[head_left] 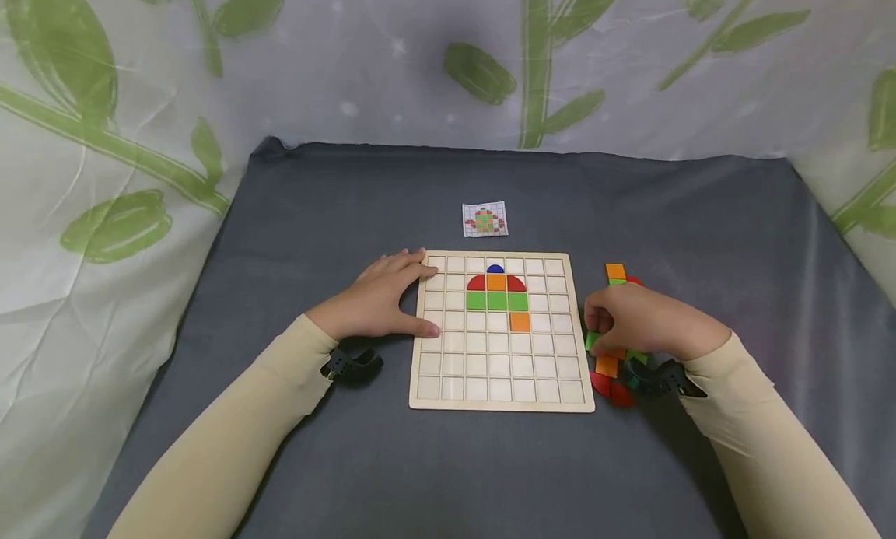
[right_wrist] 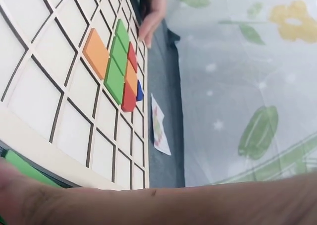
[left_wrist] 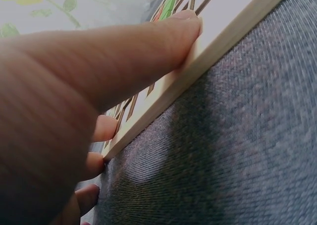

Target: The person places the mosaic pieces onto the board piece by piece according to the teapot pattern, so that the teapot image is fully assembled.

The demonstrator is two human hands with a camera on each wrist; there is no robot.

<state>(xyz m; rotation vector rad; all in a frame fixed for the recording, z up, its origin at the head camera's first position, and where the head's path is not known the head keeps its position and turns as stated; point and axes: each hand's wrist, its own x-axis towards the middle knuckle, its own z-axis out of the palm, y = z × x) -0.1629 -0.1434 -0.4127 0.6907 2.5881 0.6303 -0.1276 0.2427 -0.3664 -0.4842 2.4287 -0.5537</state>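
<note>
A wooden grid board lies on the dark cloth. Set in its upper cells are a blue half-round tile, an orange square tile between two red rounded tiles, and a row of green square tiles. Below that row sits another orange tile. My left hand rests on the board's left edge, thumb and fingers spread. At the right edge, my right hand curls over loose tiles, thumb and fingertips pinching a green tile; its fingertips are mostly hidden in the right wrist view.
Loose orange, red and green tiles lie in a cluster under and around the right hand, beside the board. Behind the board lies a small printed card with a coloured grid pattern. A leaf-patterned curtain hangs behind the cloth-covered table.
</note>
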